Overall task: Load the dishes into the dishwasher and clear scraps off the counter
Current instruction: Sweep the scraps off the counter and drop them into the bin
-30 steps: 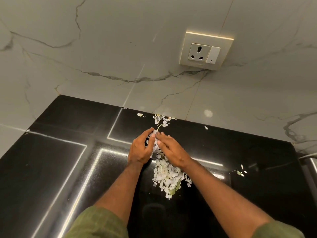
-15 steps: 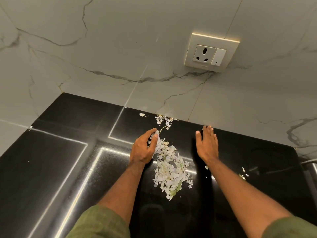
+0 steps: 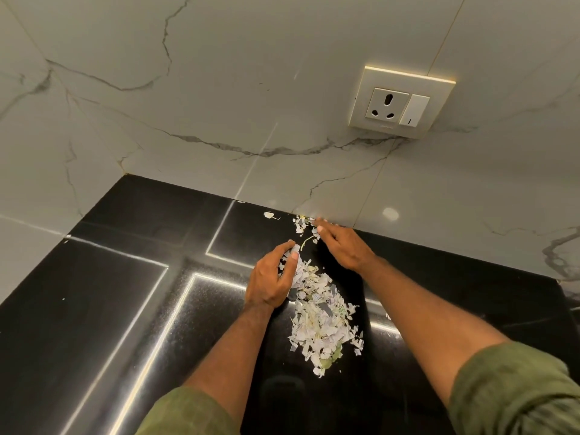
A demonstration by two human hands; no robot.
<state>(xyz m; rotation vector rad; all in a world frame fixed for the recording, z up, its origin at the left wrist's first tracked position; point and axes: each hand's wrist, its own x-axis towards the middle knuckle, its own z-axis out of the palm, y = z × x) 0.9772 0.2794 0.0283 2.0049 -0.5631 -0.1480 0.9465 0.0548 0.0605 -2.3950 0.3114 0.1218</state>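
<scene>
Your right hand has swung back from the counter's bare right part to the back edge, fingers straight on loose bits. Scraps: heaped mid-counter. Your left hand, cupped, holds nothing, touching the heap's left side.

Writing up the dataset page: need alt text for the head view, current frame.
A person's two hands gather torn paper scraps on a glossy black counter: the left hand cups the pile's edge, the right hand reaches with straight fingers to stray bits by the marble-look wall. A socket with switch sits on the wall above.
</scene>
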